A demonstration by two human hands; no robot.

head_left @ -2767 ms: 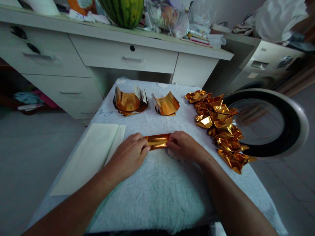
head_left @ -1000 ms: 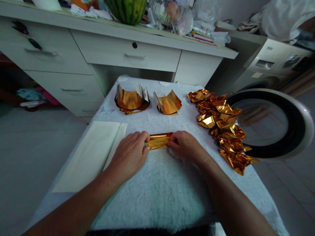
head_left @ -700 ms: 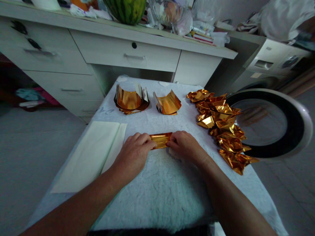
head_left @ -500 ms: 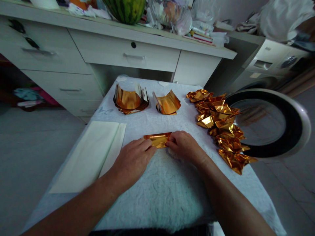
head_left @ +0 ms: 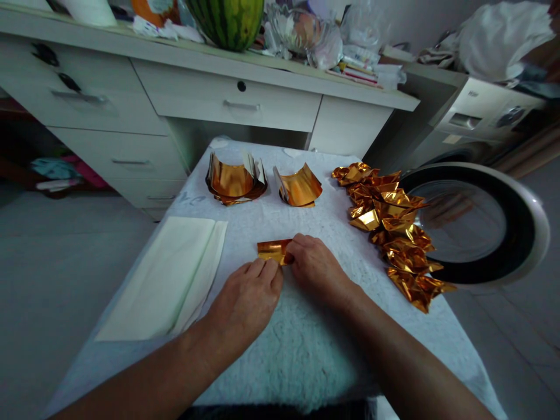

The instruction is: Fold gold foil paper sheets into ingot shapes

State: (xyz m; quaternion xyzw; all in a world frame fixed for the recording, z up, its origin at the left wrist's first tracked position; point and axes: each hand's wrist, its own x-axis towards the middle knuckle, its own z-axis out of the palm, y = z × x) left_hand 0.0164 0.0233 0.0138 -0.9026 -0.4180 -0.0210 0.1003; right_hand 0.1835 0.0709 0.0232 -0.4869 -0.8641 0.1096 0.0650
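A small strip of gold foil paper (head_left: 272,251) lies at the middle of the cloth-covered table (head_left: 280,373), between my two hands. My left hand (head_left: 256,289) is closed at its near edge, fingertips pressed together on the foil. With bent fingers, my right hand (head_left: 312,262) pinches the right end, covering that part of the strip. Beyond my hands stand a curved stack of gold foil sheets (head_left: 230,179) and a smaller curved stack (head_left: 301,185). Folded gold foil pieces (head_left: 385,227) lie in a row along the right side.
Folded pale paper sheets (head_left: 160,277) lie on the table's left part. The open round door of a washing machine (head_left: 531,227) stands close to the right edge. Behind, a white desk (head_left: 196,108) carries a watermelon (head_left: 231,23), a glass bowl (head_left: 293,35) and plastic bags.
My right hand has moved left along the foil, and less of the strip shows. My left hand has shifted slightly nearer to me and right. The view has tilted a little.
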